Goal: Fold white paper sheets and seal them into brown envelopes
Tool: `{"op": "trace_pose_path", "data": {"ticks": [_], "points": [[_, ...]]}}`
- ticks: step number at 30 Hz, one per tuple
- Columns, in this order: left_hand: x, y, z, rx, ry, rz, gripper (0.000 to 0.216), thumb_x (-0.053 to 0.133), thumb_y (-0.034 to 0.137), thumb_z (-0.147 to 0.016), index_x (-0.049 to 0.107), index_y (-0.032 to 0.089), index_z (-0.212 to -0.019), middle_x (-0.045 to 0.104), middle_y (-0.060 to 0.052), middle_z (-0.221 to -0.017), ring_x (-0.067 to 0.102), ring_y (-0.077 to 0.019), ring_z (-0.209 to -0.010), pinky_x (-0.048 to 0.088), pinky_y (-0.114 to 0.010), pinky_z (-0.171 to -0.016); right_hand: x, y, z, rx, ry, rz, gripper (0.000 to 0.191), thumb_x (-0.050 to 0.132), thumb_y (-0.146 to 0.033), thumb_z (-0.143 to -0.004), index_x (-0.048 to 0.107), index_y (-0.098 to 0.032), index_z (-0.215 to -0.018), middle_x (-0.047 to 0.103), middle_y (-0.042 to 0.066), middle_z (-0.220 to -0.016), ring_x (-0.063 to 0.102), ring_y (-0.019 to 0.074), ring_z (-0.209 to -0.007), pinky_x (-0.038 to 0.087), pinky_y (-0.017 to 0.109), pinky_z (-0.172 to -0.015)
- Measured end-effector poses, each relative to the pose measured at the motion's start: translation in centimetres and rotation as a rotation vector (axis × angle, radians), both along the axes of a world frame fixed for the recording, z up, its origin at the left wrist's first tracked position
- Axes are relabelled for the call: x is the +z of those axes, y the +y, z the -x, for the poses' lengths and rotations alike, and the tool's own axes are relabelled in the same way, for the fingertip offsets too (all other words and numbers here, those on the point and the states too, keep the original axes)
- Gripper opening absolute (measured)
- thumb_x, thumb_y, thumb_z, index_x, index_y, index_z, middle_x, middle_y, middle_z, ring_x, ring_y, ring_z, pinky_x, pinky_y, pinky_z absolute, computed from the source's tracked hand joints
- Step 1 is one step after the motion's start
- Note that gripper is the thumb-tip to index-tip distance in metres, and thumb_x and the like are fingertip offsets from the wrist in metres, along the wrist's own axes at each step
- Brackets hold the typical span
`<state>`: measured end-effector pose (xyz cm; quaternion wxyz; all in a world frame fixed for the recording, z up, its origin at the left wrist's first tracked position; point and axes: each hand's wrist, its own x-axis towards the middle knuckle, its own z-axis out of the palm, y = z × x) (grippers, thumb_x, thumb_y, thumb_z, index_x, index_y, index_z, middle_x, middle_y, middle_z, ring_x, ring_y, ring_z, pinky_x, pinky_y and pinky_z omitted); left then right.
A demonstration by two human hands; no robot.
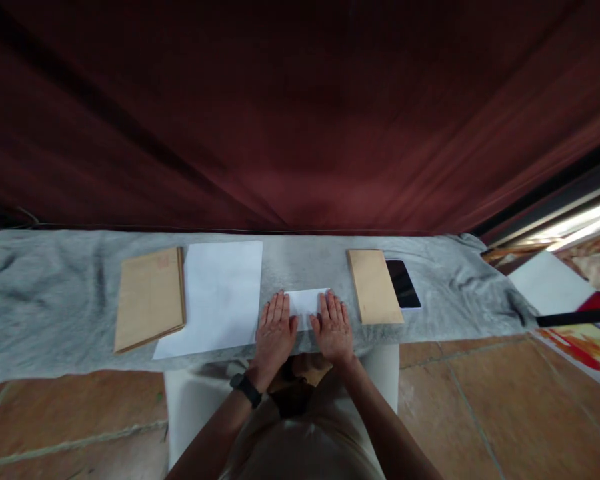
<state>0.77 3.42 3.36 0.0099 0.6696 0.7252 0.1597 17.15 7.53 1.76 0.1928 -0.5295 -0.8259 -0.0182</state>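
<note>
A small folded white paper [307,301] lies on the grey cloth [55,293] that covers the table, right in front of me. My left hand [275,329] rests flat on its left end, fingers stretched out. My right hand [333,325] lies flat on its right end, fingers stretched out too. A black watch [245,389] sits on my left wrist. Neither hand grips anything.
Left of my hands lies a stack of white sheets [215,297], and beside it a pile of brown envelopes [149,297]. To the right lie a narrower brown envelope pile [375,285] and a dark phone [403,283]. A dark red curtain [300,113] hangs behind. Tiled floor [480,407] lies below.
</note>
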Motion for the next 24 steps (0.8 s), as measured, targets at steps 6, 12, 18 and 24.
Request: {"op": "trace_pose_path", "data": {"ticks": [6,12,18,24], "points": [[0.3,0.4,-0.3,-0.057,-0.035,-0.078,0.045,0.040,0.021,-0.098,0.050,0.012,-0.142,0.045,-0.017,-0.154,0.036,-0.0321,-0.147,0.036,-0.052,-0.116,-0.2,0.0,-0.1,-0.010,0.001,-0.020,0.059,0.040,-0.041,-0.104,0.035,-0.011,-0.155,0.038,0.019,-0.158,0.036,0.0297,-0.146,0.029,0.049,-0.118],[1.3,-0.9,0.0,-0.093,-0.111,-0.116,0.026,0.042,0.010,-0.094,0.064,0.017,-0.107,0.068,-0.011,-0.107,0.062,-0.0265,-0.104,0.051,-0.044,-0.094,0.6,0.0,0.2,-0.004,0.017,0.030,0.058,0.041,-0.038,-0.104,0.039,-0.006,-0.152,0.037,0.021,-0.158,0.033,0.0329,-0.147,0.026,0.056,-0.119],[1.9,-1.8,-0.1,-0.082,-0.113,-0.105,0.024,0.043,0.008,-0.093,0.064,0.019,-0.099,0.067,-0.007,-0.093,0.062,-0.0257,-0.093,0.052,-0.042,-0.088,1.3,-0.2,2.1,0.097,0.048,0.075,0.052,0.040,-0.027,-0.102,0.039,-0.013,-0.153,0.036,0.015,-0.160,0.030,0.0285,-0.149,0.025,0.052,-0.121],[1.1,-1.7,0.0,-0.066,-0.078,-0.083,0.030,0.036,0.015,-0.099,0.065,0.015,-0.105,0.070,-0.013,-0.111,0.065,-0.0258,-0.108,0.052,-0.044,-0.096,0.8,-0.6,2.6,0.091,0.024,0.063,0.052,0.043,-0.030,-0.103,0.040,-0.016,-0.153,0.036,0.015,-0.160,0.035,0.0294,-0.147,0.028,0.050,-0.119]]}}
